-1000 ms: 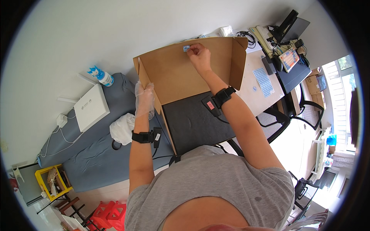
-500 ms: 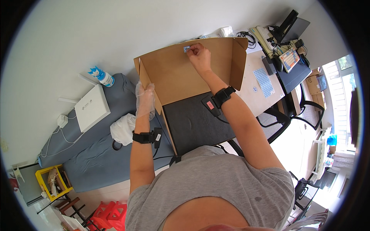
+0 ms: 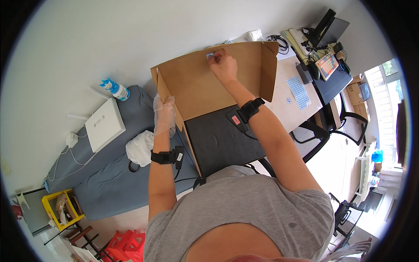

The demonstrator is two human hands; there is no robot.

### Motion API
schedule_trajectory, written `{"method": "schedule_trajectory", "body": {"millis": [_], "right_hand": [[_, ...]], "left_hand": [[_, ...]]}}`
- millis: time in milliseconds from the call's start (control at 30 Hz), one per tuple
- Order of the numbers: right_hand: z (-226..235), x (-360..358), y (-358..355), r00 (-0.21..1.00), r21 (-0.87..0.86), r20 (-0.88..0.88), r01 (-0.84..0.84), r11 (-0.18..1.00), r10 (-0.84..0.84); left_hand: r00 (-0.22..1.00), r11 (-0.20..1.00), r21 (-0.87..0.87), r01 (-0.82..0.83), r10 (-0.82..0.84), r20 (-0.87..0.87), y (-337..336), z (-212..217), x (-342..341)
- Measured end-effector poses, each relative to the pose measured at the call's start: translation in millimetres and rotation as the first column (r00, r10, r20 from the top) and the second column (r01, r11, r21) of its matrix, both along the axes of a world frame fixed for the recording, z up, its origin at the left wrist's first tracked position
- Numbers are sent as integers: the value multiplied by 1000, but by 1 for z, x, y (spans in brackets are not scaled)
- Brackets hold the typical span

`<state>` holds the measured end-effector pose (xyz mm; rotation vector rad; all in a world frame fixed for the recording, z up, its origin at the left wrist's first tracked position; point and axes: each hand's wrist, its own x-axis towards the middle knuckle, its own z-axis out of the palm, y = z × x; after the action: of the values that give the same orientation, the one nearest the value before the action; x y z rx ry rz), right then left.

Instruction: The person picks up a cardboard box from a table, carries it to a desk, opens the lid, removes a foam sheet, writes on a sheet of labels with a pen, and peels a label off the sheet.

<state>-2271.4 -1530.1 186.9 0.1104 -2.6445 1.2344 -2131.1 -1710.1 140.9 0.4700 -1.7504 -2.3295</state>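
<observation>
An open brown cardboard box [image 3: 218, 87] stands on the desk, its tall back panel raised and its side flaps folded inward. My left hand [image 3: 165, 111], in a loose clear plastic glove, is closed on the edge of the box's left flap. On the upper part of the back panel, my bare right hand [image 3: 223, 67] pinches at a small blue-and-white square patch [image 3: 210, 56]. Its fingertips partly cover the patch, so I cannot tell whether it is stuck down. Both wrists carry black straps with small boxes.
A black mat [image 3: 222, 137] lies before the box. To the right are a blue-and-white keyboard-shaped sheet [image 3: 298, 93], a keyboard [image 3: 327, 66] and a mesh chair [image 3: 310, 142]. To the left, a white router [image 3: 104, 124], a blue-capped bottle [image 3: 117, 90] and a white plastic bag [image 3: 140, 148] rest on grey upholstery.
My right hand has shifted very slightly left at the patch. The left hand keeps its hold on the flap, and the whole view has moved a little.
</observation>
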Motion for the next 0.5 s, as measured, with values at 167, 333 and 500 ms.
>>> {"method": "schedule_trajectory", "body": {"millis": [167,333,500], "right_hand": [[7,2,-1,1000,48,27,4,999,-6],[6,1,0,1000,90,2,19,996,-19],[7,2,-1,999,134,-27,20,991,-17]], "left_hand": [[1000,1000,19,-20,19,16,2,4,0],[998,999,-21,-34,35,57,2,6,0],[996,995,-81,-50,56,69,-1,0,-2]]}}
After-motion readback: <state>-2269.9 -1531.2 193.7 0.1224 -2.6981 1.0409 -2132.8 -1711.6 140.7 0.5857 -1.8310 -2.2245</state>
